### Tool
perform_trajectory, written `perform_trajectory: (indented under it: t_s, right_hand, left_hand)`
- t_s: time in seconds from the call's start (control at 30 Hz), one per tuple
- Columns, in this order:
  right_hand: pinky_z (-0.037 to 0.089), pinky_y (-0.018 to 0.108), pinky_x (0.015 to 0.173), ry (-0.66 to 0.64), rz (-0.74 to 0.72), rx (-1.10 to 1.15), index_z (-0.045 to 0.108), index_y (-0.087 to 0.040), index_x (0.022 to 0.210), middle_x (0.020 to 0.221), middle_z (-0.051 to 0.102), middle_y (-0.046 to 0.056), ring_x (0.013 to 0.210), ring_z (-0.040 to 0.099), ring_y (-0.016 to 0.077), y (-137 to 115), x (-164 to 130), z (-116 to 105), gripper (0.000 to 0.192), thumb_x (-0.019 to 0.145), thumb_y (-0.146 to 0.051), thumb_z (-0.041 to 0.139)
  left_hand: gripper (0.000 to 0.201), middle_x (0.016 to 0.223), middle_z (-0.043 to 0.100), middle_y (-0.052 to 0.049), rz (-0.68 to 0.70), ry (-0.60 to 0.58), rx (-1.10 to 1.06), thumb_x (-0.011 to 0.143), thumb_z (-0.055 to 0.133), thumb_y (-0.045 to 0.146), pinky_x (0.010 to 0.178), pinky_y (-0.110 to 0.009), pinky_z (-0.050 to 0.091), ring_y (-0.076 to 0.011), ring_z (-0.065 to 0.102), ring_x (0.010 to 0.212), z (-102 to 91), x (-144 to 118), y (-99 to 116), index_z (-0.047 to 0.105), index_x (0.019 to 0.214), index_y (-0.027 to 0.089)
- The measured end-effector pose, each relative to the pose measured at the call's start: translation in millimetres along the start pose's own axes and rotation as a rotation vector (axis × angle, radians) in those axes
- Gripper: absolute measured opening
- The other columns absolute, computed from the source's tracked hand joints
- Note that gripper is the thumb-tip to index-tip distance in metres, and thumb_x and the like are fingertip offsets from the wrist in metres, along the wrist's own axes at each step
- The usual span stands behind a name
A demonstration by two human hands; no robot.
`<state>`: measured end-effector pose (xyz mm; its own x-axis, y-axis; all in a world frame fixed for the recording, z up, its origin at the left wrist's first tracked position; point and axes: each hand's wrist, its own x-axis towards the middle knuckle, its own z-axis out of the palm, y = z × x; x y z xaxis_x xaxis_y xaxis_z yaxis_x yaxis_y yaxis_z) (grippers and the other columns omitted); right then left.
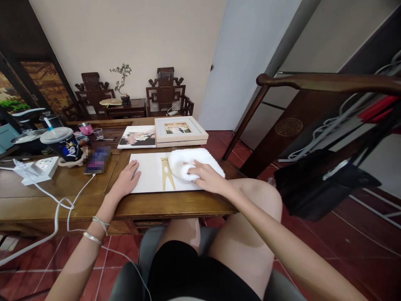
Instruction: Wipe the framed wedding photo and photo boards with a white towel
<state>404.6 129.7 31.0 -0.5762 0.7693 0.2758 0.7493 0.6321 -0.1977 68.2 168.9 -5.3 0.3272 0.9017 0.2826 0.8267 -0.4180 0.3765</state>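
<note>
**Cloth on white board, both hands down**

Right hand (206, 176) lay on a white cloth (194, 164), fingers curled into it, gripping loosely. Cloth sat at the board's (147, 175) 2 o'clock corner, partly covering it. Left hand (127, 180) rested flat, fingers spread and holding nothing, on the board's 9 o'clock edge. Framed photo (180, 129) lay at 12 o'clock, on the table (62, 196).

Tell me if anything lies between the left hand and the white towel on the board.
The left hand rests flat on the white board; the right hand presses the white towel. Between them lies only the gold easel-shaped piece, flat on the board.
</note>
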Motion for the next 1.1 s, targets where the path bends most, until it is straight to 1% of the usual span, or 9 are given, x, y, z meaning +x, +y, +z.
perform_trajectory:
  t_s: [0.17, 0.3, 0.43, 0.6, 0.7, 0.77, 0.9, 1.0, 1.1]
  right_hand:
    - [0.044, 0.043, 0.099, -0.094, -0.043, 0.068, 0.065, -0.022, 0.078, 0.123, 0.068, 0.005, 0.124, 0.054, 0.0292, -41, -46, -29, 0.038, 0.062, 0.0, 0.039]
    - [0.043, 0.042, 0.101, -0.109, -0.047, 0.1, 0.064, -0.023, 0.079, 0.126, 0.066, 0.005, 0.128, 0.052, 0.0279, -51, -56, -38, 0.039, 0.062, 0.0, 0.038]
    - [0.045, 0.04, 0.094, -0.085, -0.016, 0.084, 0.068, -0.022, 0.088, 0.108, 0.072, 0.006, 0.113, 0.061, 0.029, -28, -35, -24, 0.042, 0.065, -0.002, 0.039]
    - [0.043, 0.041, 0.095, -0.032, 0.036, 0.062, 0.07, -0.019, 0.091, 0.082, 0.071, 0.006, 0.086, 0.064, 0.0275, 13, 21, -2, 0.038, 0.068, -0.005, 0.043]
    - [0.041, 0.04, 0.096, 0.014, 0.049, 0.071, 0.069, -0.018, 0.087, 0.076, 0.07, 0.005, 0.08, 0.061, 0.0262, 26, 45, 4, 0.034, 0.07, -0.006, 0.043]
    - [0.04, 0.04, 0.097, 0.03, 0.046, 0.058, 0.069, -0.019, 0.085, 0.076, 0.07, 0.005, 0.08, 0.061, 0.0259, 27, 49, 6, 0.033, 0.07, -0.006, 0.042]
    - [0.041, 0.043, 0.099, 0.021, 0.014, 0.027, 0.068, -0.018, 0.088, 0.087, 0.072, 0.008, 0.086, 0.063, 0.0272, 17, 30, 6, 0.034, 0.069, -0.005, 0.043]
    - [0.041, 0.046, 0.102, 0.018, -0.008, 0.045, 0.067, -0.019, 0.088, 0.109, 0.072, 0.01, 0.104, 0.063, 0.0294, -1, 0, 0, 0.037, 0.066, -0.003, 0.042]
    - [0.039, 0.047, 0.106, -0.027, -0.033, 0.06, 0.064, -0.021, 0.08, 0.131, 0.064, 0.008, 0.123, 0.056, 0.0296, -23, -31, -12, 0.036, 0.062, -0.001, 0.041]
  left_hand:
    - [0.054, 0.152, 0.041, -0.018, 0.007, -0.015, -0.003, 0.094, 0.036, 0.04, 0.12, -0.044, 0.025, -0.0281, 0.034, 0.144, 0.8, -1, -2, 0.05, 0.136, 0.008]
    - [0.054, 0.153, 0.04, -0.017, -0.006, -0.024, 0.017, 0.095, 0.035, 0.041, 0.119, -0.046, 0.026, -0.0276, 0.033, 0.144, 1.8, -1, -3, 0.049, 0.137, 0.011]
    - [0.055, 0.153, 0.04, -0.017, 0.004, -0.02, 0.031, 0.094, 0.034, 0.041, 0.119, -0.045, 0.026, -0.0277, 0.033, 0.144, 2.9, -1, -5, 0.049, 0.137, 0.01]
    - [0.055, 0.153, 0.041, -0.015, 0.025, -0.009, 0.017, 0.094, 0.035, 0.043, 0.12, -0.047, 0.025, -0.0281, 0.034, 0.144, 1.8, 0, -7, 0.049, 0.137, 0.012]
    - [0.055, 0.153, 0.041, -0.016, 0.015, -0.01, 0.016, 0.094, 0.035, 0.043, 0.12, -0.047, 0.025, -0.0287, 0.035, 0.144, 0.1, 0, -5, 0.049, 0.137, 0.011]
    - [0.056, 0.152, 0.041, -0.017, 0.013, -0.008, 0.015, 0.094, 0.035, 0.043, 0.12, -0.047, 0.025, -0.0289, 0.035, 0.143, -0.8, 0, -3, 0.05, 0.137, 0.01]
    - [0.055, 0.152, 0.042, -0.016, 0.02, -0.003, 0.01, 0.094, 0.035, 0.042, 0.12, -0.048, 0.026, -0.0285, 0.035, 0.143, -0.2, -1, -2, 0.05, 0.137, 0.011]
    - [0.056, 0.152, 0.042, -0.017, 0.011, -0.003, 0.022, 0.094, 0.034, 0.041, 0.12, -0.046, 0.026, -0.0286, 0.035, 0.143, 1.2, 0, -1, 0.05, 0.137, 0.009]
    - [0.057, 0.152, 0.04, -0.02, 0.0, -0.011, 0.034, 0.094, 0.033, 0.04, 0.12, -0.045, 0.025, -0.0291, 0.034, 0.144, 1.7, 0, 0, 0.049, 0.137, 0.005]
